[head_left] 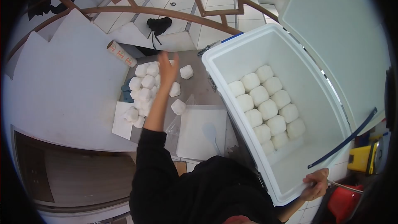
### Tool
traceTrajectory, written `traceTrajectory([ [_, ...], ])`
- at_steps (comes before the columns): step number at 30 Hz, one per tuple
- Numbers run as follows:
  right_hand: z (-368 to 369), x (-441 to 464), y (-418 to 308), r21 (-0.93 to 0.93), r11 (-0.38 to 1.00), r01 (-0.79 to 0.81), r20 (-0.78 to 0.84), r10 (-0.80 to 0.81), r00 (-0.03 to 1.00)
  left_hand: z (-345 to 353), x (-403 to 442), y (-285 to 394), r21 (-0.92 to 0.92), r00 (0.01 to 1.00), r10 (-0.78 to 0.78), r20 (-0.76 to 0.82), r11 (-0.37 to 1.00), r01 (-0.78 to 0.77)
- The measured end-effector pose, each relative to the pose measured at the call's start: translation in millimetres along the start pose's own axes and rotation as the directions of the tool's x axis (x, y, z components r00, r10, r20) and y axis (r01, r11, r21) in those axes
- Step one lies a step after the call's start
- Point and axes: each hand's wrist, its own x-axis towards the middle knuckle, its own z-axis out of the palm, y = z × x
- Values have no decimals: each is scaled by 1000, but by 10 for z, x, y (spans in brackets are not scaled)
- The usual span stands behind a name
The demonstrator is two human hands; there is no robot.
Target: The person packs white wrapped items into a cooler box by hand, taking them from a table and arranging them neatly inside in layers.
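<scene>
My left hand [168, 71] reaches over the table beside a pile of white, faceted balls that look like trimmed coconuts [144, 94]. Its fingers are stretched out and slightly blurred, and I see nothing held in them. A few loose coconuts [186, 72] lie just right of that hand and forearm. The large white cooler box [215, 68] stands to the right with its lid up, and rows of similar coconuts [267, 109] cover part of its floor. My right hand [316, 183] is by the box's near right corner, fingers curled; what they grip is hidden.
A white tray [192, 135] with a pale spoon-like tool [210, 133] lies before me. A printed roll [121, 54] rests against the left wall. The raised lid [336, 37] borders the box. Red [344, 203] and yellow containers [360, 159] stand right.
</scene>
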Motion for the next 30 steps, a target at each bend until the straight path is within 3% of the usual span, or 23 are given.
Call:
traceTrajectory([
  [1,-5,5,-1,1,1000,-2,7,2,1000,511,-647,-874,377,872,-418,255,873,308],
  [2,-15,27,-22,-9,1000,-8,22,8,1000,370,-1043,-756,512,583,-642,498,760,400],
  [3,-23,30,-34,-24,1000,-19,36,20,999,421,-1357,-820,656,450,-683,574,713,245],
  [5,-6,-15,-25,-21,999,-35,35,36,999,367,-1662,-698,666,375,-625,684,745,27],
  [6,8,12,-37,-9,1000,-29,35,30,999,469,-1764,-892,658,363,-618,697,753,20],
  [8,-10,27,-34,-10,1000,-23,65,24,998,583,-1843,-1348,484,609,-394,689,875,19],
  [9,-40,38,-9,6,1000,-4,92,3,996,528,-1779,-1396,277,645,-381,662,925,261],
  [10,15,163,-108,-59,998,22,145,-13,989,494,-1662,-1345,25,669,-372,643,884,467],
  [11,-53,248,-191,-155,986,-64,245,101,964,449,-1506,-1140,-126,595,-563,573,657,743],
  [12,-54,357,-261,-174,984,-36,271,83,959,236,-1383,-906,-513,586,-496,640,291,807],
  [13,-13,535,-357,-113,991,74,308,-36,951,21,-1234,-667,-681,658,-348,668,71,729],
  [14,87,719,-464,-84,979,183,359,-142,923,-294,-1042,-199,-727,696,-239,677,-73,682],
  [16,438,1120,-718,47,918,395,553,-353,755,-787,-824,791,-893,903,60,426,-137,430],
  [18,997,1349,-1023,151,914,376,580,-390,715,-1147,-786,1665,-944,936,256,242,-160,287],
  [20,1422,1432,-1118,269,870,413,601,-487,634,-1289,-971,2414,-915,879,455,144,-276,293],
  [22,1718,1375,-1000,412,772,484,599,-630,494,-1471,-1107,2599,-896,708,554,439,206,394],
  [23,1714,1393,-931,427,749,506,591,-655,471,-1405,-1184,2660,-925,738,576,352,92,369],
  [25,1637,1450,-795,352,754,554,656,-621,429,-1251,-1139,2508,-926,712,598,368,164,341],
  [27,1486,1478,-590,227,811,539,772,-487,409,-1118,-1146,2011,-844,733,561,386,535,35],
  [28,1407,1453,-438,189,845,500,811,-421,406,-1096,-1204,1849,-861,831,411,374,487,147],
  [30,1200,1413,-107,-25,854,520,959,-127,254,-1019,-1190,1476,-858,916,82,392,391,332],
])
